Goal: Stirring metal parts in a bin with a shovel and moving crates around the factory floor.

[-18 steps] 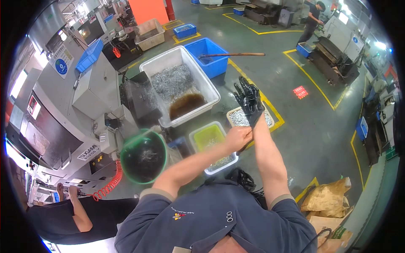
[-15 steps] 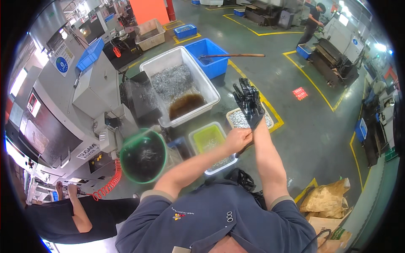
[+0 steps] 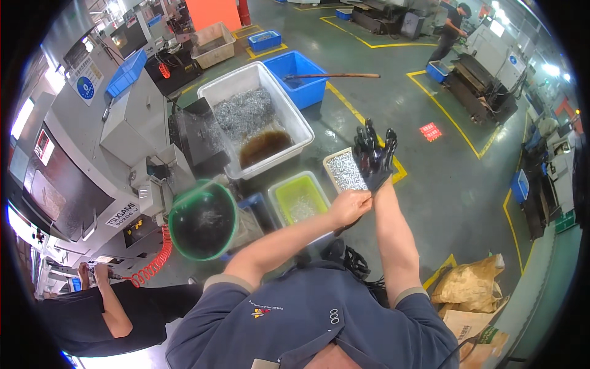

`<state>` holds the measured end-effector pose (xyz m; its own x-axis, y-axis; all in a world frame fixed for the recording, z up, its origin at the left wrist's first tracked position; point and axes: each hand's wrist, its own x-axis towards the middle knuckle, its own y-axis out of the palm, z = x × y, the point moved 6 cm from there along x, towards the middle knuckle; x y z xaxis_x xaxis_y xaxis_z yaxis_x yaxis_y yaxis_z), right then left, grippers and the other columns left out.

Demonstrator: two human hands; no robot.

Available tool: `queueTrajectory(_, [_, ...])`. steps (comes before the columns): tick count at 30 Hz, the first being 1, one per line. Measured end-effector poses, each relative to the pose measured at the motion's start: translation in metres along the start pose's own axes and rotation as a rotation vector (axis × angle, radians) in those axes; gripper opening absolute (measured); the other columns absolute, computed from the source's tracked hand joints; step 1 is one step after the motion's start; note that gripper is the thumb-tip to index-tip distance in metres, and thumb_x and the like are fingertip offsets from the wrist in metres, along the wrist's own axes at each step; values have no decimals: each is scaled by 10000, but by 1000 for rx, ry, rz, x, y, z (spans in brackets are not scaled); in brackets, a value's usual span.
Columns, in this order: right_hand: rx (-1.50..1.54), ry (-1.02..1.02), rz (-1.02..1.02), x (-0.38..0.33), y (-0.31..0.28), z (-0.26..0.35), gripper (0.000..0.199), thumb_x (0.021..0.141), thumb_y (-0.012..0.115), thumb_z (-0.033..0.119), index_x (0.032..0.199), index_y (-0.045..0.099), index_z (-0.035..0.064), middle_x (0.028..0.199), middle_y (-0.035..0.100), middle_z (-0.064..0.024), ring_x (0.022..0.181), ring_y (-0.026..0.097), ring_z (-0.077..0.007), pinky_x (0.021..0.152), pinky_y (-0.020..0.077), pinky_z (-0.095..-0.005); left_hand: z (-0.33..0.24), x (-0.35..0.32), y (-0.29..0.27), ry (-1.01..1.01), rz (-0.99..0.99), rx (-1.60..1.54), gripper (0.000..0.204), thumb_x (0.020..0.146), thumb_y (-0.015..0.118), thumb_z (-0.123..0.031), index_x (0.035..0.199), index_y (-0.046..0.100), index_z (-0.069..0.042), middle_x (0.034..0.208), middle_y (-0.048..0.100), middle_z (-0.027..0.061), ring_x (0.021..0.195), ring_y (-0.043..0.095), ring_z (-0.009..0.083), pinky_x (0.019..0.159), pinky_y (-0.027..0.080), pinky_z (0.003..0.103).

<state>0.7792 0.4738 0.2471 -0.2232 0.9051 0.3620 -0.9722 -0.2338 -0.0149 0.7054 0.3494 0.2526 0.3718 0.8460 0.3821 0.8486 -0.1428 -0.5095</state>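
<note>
The right hand [image 3: 373,157] is raised in front of the person with its fingers spread wide, released and gripping nothing, and it wears a black glove [image 3: 375,163] that reaches down to the wrist. The bare left hand [image 3: 349,206] crosses over from the other side and pinches the cuff of that glove at the right wrist, thumb and fingers closed on the edge. Just behind the gloved hand, on the floor, sits a small tray [image 3: 342,171] filled with small silvery parts (its right end is hidden by the glove). Beside it to the left stands a yellow-green tub [image 3: 299,198], and further left a green bucket [image 3: 203,218] with dark contents. Beyond them is a large white bin [image 3: 255,117] holding metal shavings and brown liquid, and behind that a blue crate [image 3: 301,74] with a long stick [image 3: 335,75] lying across it. Another person's arm [image 3: 101,295] shows at the lower left.
</note>
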Motion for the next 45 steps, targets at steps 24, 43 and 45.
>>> queueTrajectory(24, [-268,972,133,-176,-206,-46,558,906,505,534,1149,633,49,790,690,-128,657,664,-216,605,537,-324,27,42,171,-45,221,99,246,846,586,-213,716,553,-6,726,567,214,697,560,416,593,434,463])
queueTrajectory(43, [128,721,3,-288,-459,-200,159,805,639,240,843,647,87,758,659,-64,640,590,-172,573,474,-321,-40,202,459,117,657,73,216,851,592,-178,731,550,-4,739,575,193,703,571,393,615,446,447])
queueTrajectory(45, [192,961,-145,-264,-485,-135,229,875,597,271,926,691,68,852,690,-98,682,648,-210,611,513,-339,-30,221,473,106,663,88,215,850,594,-180,731,553,-5,738,575,194,702,571,393,616,446,450])
